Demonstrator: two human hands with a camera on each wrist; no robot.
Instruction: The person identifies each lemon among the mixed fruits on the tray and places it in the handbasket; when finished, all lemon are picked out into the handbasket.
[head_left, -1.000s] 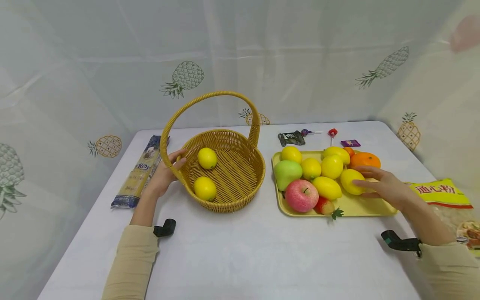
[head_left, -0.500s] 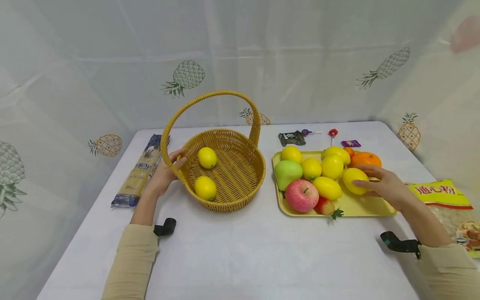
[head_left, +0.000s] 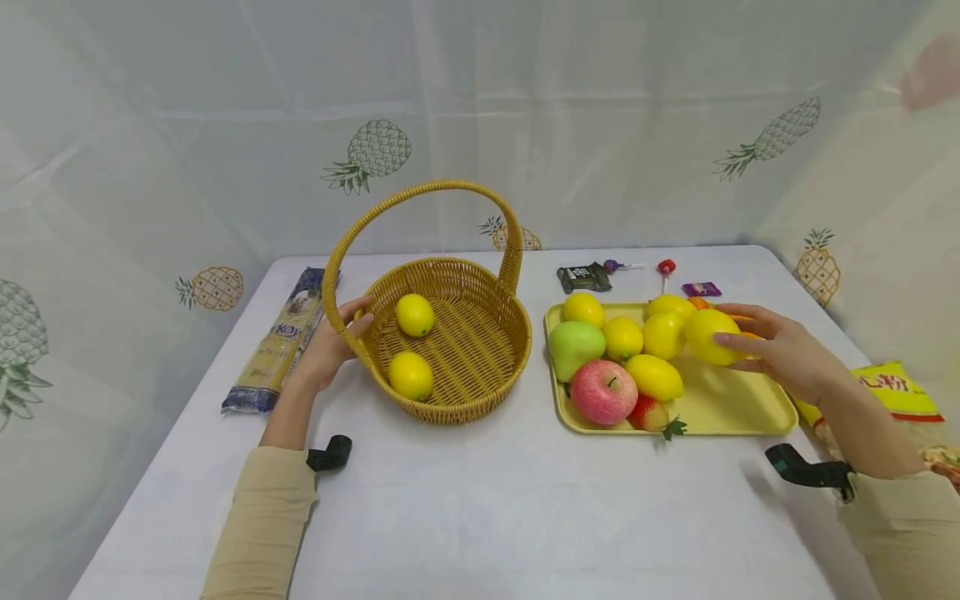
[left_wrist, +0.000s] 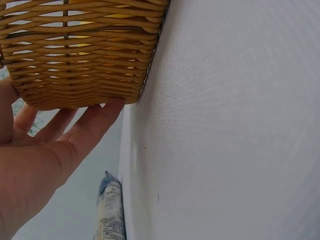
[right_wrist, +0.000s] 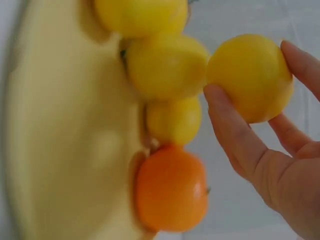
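My right hand [head_left: 787,354] pinches a lemon [head_left: 712,337] between thumb and fingers, over the right part of the yellow tray [head_left: 750,412]. In the right wrist view the held lemon [right_wrist: 250,77] is raised off the tray, with an orange [right_wrist: 172,190] and several lemons beyond it. My left hand [head_left: 330,346] holds the left side of the wicker basket [head_left: 468,408] near the handle's foot. Seen from the left wrist, its fingers lie against the woven outer wall [left_wrist: 75,75]. Inside the basket lie two lemons, one farther back [head_left: 415,316] and one nearer [head_left: 410,377].
On the tray are a green pear [head_left: 575,346], a red apple [head_left: 603,392], a strawberry [head_left: 649,412] and several lemons. Wrapped candy [head_left: 583,277] and lollipops [head_left: 665,267] lie behind it. Noodle packet [head_left: 281,346] at left; pasta bag [head_left: 900,392] at right.
My right hand has closed on the lemon and lifted it up from the tray, shifting slightly right and back. The left hand and basket have stayed in place.
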